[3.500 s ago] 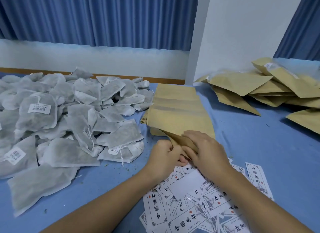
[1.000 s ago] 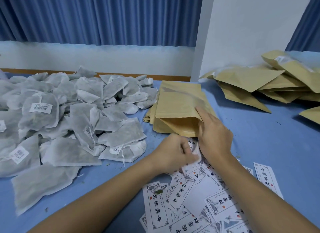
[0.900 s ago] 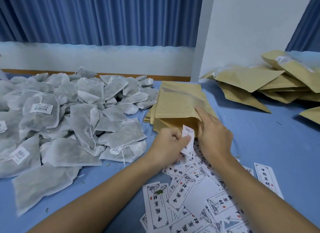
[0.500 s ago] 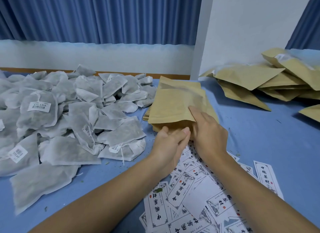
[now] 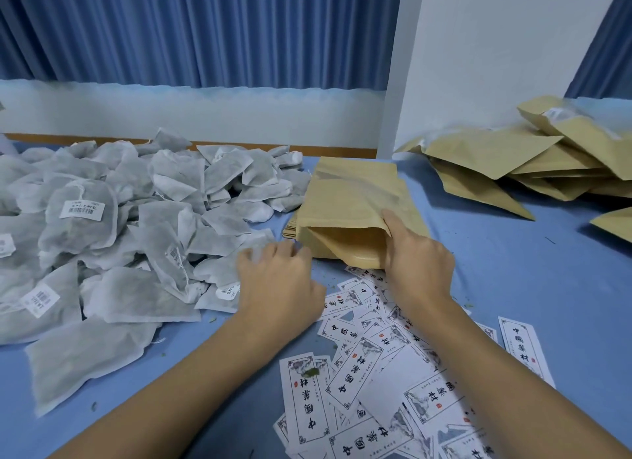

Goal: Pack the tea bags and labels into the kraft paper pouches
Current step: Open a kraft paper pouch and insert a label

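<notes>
Nearest the person, printed labels [image 5: 376, 373] lay scattered in an overlapping heap on the blue desk [image 5: 513, 270], and one label lay apart at the right edge. Just beyond them the left grip [image 5: 278, 287] hovered palm down with its fingers spread and relaxed, holding nothing, its blurred fingertips at the near edge of the tea bags [image 5: 136, 219]; whether they touched a bag could not be told. To its right, the right grip [image 5: 417, 257] pinched the right edge of the open pouch [image 5: 349, 212], the forefinger stretched along the raised upper lip and the thumb hidden beneath. The pouch's mouth gaped towards the person, and it rested on top of the stack of flat pouches [image 5: 355, 166] in the middle of the desk. The tea bags, grey-white and some bearing barcode stickers, spread in a loose pile across the whole left side. Farther right, well apart from the stack, lay a jumble of kraft pouches [image 5: 513, 157] against the white wall [image 5: 496, 48]. A blue curtain [image 5: 205, 31] hung behind.
</notes>
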Demonstrator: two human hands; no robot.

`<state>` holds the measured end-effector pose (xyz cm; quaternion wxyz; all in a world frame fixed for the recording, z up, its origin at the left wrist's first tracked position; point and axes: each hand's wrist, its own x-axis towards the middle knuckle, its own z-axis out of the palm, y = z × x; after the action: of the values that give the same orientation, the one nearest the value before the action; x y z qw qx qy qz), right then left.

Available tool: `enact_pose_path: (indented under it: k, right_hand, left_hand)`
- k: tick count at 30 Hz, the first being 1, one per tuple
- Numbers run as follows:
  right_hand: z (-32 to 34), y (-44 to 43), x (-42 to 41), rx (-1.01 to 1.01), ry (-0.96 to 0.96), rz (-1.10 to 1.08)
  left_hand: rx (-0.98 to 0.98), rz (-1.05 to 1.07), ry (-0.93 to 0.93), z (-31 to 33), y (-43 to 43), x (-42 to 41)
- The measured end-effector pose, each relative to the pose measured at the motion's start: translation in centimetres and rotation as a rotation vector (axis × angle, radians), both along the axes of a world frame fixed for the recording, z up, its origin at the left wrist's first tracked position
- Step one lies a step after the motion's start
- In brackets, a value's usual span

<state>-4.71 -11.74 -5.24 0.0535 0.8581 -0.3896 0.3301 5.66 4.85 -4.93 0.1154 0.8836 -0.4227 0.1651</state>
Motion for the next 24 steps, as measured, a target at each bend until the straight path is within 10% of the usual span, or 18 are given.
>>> enact_pose_path:
  k: [4, 14, 20, 24]
  right_hand:
    - [-0.8, -0.6, 0.3, 0.088, 0.056, -0.044]
    - [-0.8, -0.3, 0.3, 0.088, 0.126, -0.068]
    - [-0.9, -0.4, 0.3, 0.102, 0.081, -0.017]
    - [-1.0, -0.5, 0.0, 0.115, 0.098, 0.040]
  left_hand:
    - [0.230, 0.046, 0.159, -2.0, 0.2, -0.8]
    - [-0.222, -0.092, 0.456, -0.5, 1.4, 2.0]
    - [-0.603, -0.711, 0.012, 1.1, 0.8, -0.5]
    - [-0.467, -0.927, 0.010, 0.1, 0.1, -2.0]
